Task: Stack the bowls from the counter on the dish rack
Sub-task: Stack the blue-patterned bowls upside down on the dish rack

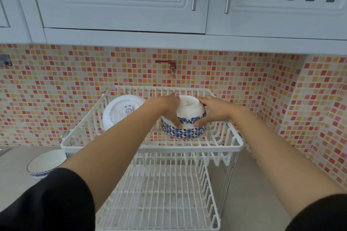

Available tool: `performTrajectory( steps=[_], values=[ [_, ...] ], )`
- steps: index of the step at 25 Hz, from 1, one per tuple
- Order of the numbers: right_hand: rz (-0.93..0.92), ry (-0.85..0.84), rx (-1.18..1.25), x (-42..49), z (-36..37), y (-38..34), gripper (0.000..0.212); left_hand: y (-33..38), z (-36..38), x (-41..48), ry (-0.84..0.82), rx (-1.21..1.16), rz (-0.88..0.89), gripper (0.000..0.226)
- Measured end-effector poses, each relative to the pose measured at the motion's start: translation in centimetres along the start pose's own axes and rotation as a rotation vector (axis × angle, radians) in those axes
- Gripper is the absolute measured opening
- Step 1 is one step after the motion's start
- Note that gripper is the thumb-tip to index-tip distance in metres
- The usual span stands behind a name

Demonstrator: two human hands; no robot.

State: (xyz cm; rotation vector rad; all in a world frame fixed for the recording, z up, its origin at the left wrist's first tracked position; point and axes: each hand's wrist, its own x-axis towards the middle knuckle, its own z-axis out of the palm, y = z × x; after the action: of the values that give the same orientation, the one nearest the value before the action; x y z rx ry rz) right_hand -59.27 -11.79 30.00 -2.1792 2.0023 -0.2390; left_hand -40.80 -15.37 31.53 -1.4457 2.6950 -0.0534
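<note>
Dish rack (150, 148): two-tier, white coated wire, rectangular, rounded corners. Stands on the counter (13, 170) against the tiled wall. The upper tier is a basket of thin parallel bars with upright prongs; the lower tier is a flat grid of the same wire, with nothing seen on it.

Stacked bowls (185, 120): glazed white ceramic, round, turned upside down on the right half of the upper tier. A band of blue floral print runs around each rim. The top bowl (189, 108) sits nested over the lower ones, its plain foot ring facing up and tilted toward the camera. The number of bowls beneath cannot be told.

Left hand (165, 105): wrapped around the left side of the top bowl, thumb down on the patterned band, fingers over the base.

Right hand (214, 108): clasping the right side of the same bowl, thumb low on the front, fingers curled over the foot ring. Both forearms are bare, with black sleeves (47, 204) at the frame's lower corners.

Plate (120, 110): smooth white, round, leaning on edge in the left of the upper tier, its printed underside facing out.

Remaining bowl (45, 165): upright on the grey matte counter, just left of the rack. White interior, thin dark rim line, blue pattern outside.

Backsplash (56, 90): small square mosaic tiles in red, orange, pink and cream. A red wall tap (169, 65) is mounted above the rack.

Cabinets (122, 0): glossy white, moulded doors, metal bar handles.
</note>
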Motion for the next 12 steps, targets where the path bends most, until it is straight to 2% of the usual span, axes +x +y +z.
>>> performTrajectory(
  steps=[2, 3, 5, 7, 9, 12],
  values=[
    [0.013, 0.005, 0.018, -0.7, 0.2, -0.4, 0.109, 0.2, 0.1, -0.8, 0.052, 0.006, 0.057, 0.107],
    [0.007, 0.007, 0.03, -1.1, 0.2, -0.7, 0.102, 0.1, 0.0, -1.1, 0.089, -0.005, 0.084, 0.099],
    [-0.003, 0.046, 0.057, -2.2, 0.1, -1.4, 0.084, -0.6, -0.5, -1.7, 0.201, -0.016, 0.131, 0.073],
    [-0.009, 0.17, 0.043, -2.9, 0.1, -2.6, 0.073, -1.8, -1.1, -2.9, 0.34, -0.022, 0.151, 0.051],
    [-0.009, 0.299, 0.015, -3.2, 0.2, -4.6, 0.066, -3.4, -1.6, -4.6, 0.462, -0.056, 0.147, 0.043],
    [-0.046, 0.384, 0.056, -3.0, 0.6, -9.8, 0.063, -7.1, -1.8, -8.0, 0.595, -0.118, 0.094, 0.036]
  ],
)
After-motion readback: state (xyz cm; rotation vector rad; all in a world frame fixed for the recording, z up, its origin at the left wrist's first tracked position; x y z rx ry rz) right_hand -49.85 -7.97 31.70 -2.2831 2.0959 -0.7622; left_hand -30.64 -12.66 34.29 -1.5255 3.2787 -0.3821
